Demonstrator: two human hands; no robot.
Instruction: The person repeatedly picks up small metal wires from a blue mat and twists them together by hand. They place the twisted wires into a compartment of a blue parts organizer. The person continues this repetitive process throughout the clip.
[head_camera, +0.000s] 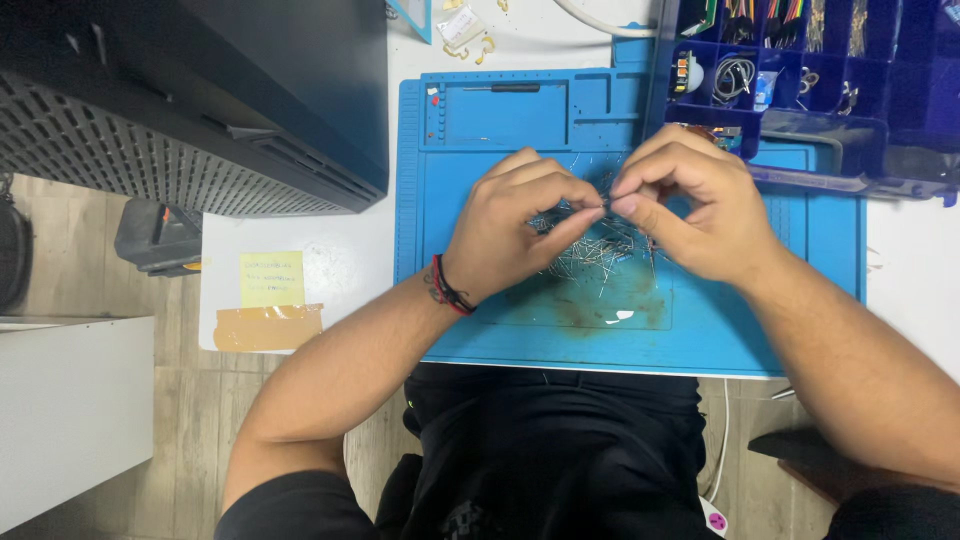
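Both my hands hover over a blue work mat (500, 330) on a white table. My left hand (515, 230) and my right hand (690, 205) meet fingertip to fingertip above a loose heap of small wire-leaded parts (590, 255). Between the pinched thumbs and forefingers is one thin part (607, 204) from the heap, too small to tell more. A red and black cord band circles my left wrist (450, 290).
A dark blue compartment box (800, 70) with small components and wires stands at the back right, overlapping the mat. A large black device (200, 100) fills the back left. A yellow note (272, 278) and brown tape (268, 327) lie near the table's left front edge.
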